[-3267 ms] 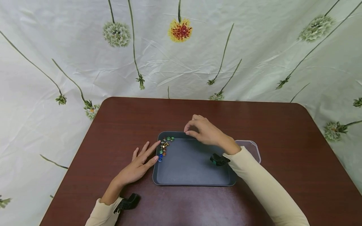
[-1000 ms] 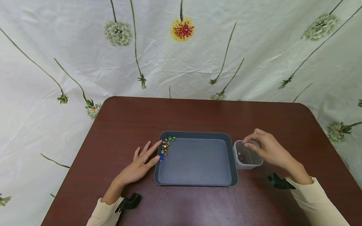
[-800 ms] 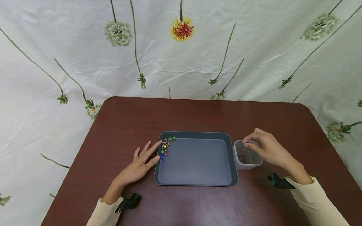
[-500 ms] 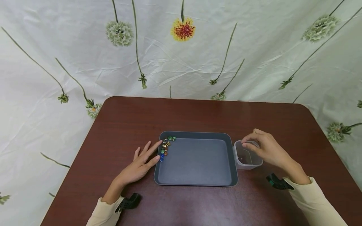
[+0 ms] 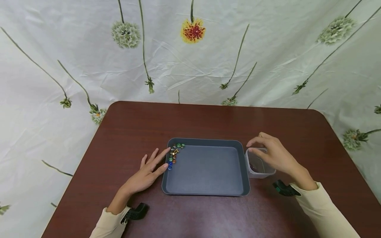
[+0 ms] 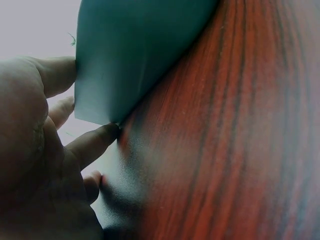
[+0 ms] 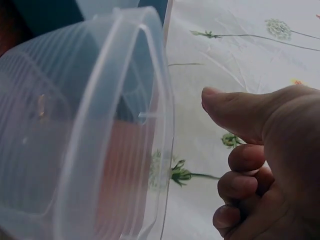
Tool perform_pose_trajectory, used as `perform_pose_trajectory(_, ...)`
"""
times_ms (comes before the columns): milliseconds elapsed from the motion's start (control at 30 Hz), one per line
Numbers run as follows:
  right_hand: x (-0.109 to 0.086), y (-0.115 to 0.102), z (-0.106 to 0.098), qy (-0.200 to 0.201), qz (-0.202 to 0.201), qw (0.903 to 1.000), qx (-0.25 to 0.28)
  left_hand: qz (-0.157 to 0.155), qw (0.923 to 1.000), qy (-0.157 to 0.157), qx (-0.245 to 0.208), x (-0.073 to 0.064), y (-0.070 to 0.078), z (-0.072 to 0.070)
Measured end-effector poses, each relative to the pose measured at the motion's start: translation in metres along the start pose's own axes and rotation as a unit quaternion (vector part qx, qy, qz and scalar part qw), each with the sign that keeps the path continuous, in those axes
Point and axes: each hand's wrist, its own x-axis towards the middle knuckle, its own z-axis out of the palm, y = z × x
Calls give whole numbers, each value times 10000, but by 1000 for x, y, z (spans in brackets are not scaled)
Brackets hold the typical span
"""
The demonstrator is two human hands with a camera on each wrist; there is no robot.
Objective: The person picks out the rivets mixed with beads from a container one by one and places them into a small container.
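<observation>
In the head view, my left hand [image 5: 144,177] lies at the left edge of a shallow grey tray [image 5: 205,190], fingers spread and nearly straight. The left wrist view shows its fingertips and thumb at the tray's side wall [image 6: 135,55]. Small shiny gems [image 5: 174,152], green, gold, amber and blue, line the tray's left side and far left corner. My right hand [image 5: 275,153] hovers over a clear plastic container [image 5: 262,176]. A small gap shows between its thumb and index fingertips, and nothing is visible there; the other fingers are curled. A small gold-coloured thing [image 7: 42,107] shows through the container wall.
The container stands against the tray's right side on a dark red-brown table [image 5: 208,218]. A white cloth with a flower print [image 5: 190,66] hangs behind the table. Dark cameras are strapped to both wrists, the left one [image 5: 135,211] close over the table.
My right hand moved from the tray's far edge to above the container, where a small bright thing showed inside one second ago. Now it shifts slightly left. The left hand stays put.
</observation>
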Motion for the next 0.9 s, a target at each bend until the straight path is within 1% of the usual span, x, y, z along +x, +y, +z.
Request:
perform_pose_trajectory(133,9,-6,3,-63,-10,10000,41,-2,10000,4,-3,0,1,-1)
perform_pose_trajectory(400,23,-21,12,-310,81,9992,219,-15,10000,19,34,-1,1,-1)
perform_pose_trajectory(900,50,-51,27,-840,-182,9951,482,-10,10000,-5,33,-2,0,-1)
